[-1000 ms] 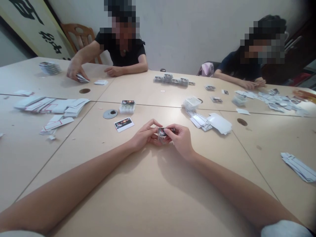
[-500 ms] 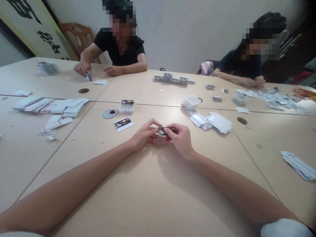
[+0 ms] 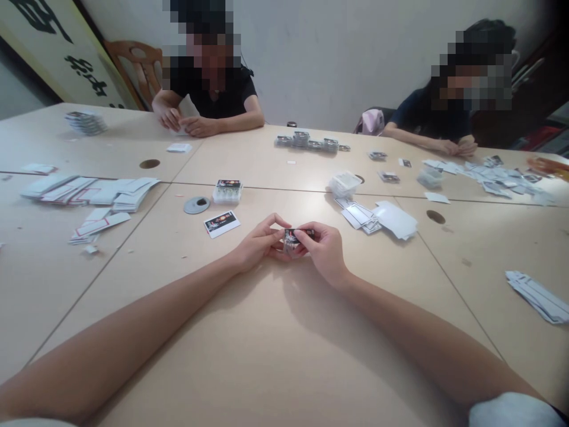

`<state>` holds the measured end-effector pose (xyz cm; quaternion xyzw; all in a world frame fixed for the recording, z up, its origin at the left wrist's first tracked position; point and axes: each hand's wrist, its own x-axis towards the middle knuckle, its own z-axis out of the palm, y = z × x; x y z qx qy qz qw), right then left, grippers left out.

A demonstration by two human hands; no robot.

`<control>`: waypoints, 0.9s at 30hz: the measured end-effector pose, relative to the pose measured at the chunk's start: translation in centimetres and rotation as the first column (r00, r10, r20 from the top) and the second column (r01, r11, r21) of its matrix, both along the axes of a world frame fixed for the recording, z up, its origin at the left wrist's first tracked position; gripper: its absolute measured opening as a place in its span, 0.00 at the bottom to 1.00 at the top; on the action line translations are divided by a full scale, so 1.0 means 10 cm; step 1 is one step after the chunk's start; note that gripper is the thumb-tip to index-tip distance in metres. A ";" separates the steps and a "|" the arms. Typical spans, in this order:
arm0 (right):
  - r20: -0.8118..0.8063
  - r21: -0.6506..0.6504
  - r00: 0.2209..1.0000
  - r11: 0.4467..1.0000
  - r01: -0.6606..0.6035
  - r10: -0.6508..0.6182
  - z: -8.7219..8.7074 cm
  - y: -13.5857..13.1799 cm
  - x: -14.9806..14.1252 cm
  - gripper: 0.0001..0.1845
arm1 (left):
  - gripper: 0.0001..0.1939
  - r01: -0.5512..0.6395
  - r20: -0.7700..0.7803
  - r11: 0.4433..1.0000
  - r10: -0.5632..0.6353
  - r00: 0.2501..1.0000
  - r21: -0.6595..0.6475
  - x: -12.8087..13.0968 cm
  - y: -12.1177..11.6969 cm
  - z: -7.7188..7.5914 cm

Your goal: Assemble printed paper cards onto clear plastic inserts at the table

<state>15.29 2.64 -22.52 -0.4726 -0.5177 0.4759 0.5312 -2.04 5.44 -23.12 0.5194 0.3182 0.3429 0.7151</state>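
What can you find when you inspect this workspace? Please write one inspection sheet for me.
Surface: pale wood-look table, with seams and round holes.
Job's things: small box, dark label partly covered; printed card lying apart.
Clutter: paper stacks, small paper scrap.
Hands: left hand and right hand both hold the small box.
Cables: nothing seen on the table.
Surroundings: two seated co-workers, pale wall.

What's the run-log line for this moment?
left hand: holds small case | right hand: holds same case | case: dark printed face up | on table: printed card, grey disc
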 end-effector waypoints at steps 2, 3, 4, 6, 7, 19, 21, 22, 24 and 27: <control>0.003 0.002 1.000 1.000 0.002 -0.002 0.00 0.00 0.00 0.10 | 0.17 0.001 -0.001 1.000 -0.001 1.000 0.003 0.00 0.00 0.00; 0.007 0.002 1.000 1.000 0.004 -0.004 0.00 0.00 0.00 0.10 | 0.17 0.001 0.001 1.000 -0.001 1.000 0.002 0.00 0.00 0.00; 0.010 0.002 1.000 1.000 0.005 -0.005 -0.01 0.00 0.00 0.11 | 0.17 0.001 0.003 1.000 -0.001 1.000 0.000 0.00 0.00 0.01; 0.016 0.004 1.000 1.000 0.008 -0.008 -0.01 0.01 0.00 0.11 | 0.17 -0.001 0.001 1.000 0.001 1.000 -0.003 0.00 -0.01 0.01; 0.017 0.006 1.000 1.000 0.007 -0.007 -0.02 0.01 0.00 0.11 | 0.17 -0.002 -0.001 1.000 0.002 1.000 -0.003 0.00 -0.01 0.02; 0.030 0.008 0.999 1.000 0.014 -0.015 -0.01 0.00 -0.01 0.10 | 0.18 -0.022 -0.040 1.000 0.022 0.999 0.012 0.02 -0.02 0.04; 0.035 0.009 0.999 1.000 0.015 -0.016 -0.01 0.00 -0.01 0.09 | 0.18 -0.021 -0.035 1.000 0.022 0.999 0.013 0.02 -0.02 0.03; 0.035 0.009 0.999 1.000 0.014 -0.015 -0.01 0.00 -0.01 0.09 | 0.18 -0.020 -0.035 1.000 0.020 0.999 0.013 0.02 -0.02 0.03; 0.036 0.014 0.999 1.000 0.013 -0.013 -0.01 0.00 0.00 0.09 | 0.18 -0.023 -0.040 1.000 0.023 0.999 0.016 0.02 -0.01 0.02; 0.033 0.016 0.999 1.000 0.013 -0.013 -0.01 0.00 -0.01 0.09 | 0.18 -0.034 -0.055 0.999 0.035 0.998 0.021 0.02 -0.01 0.02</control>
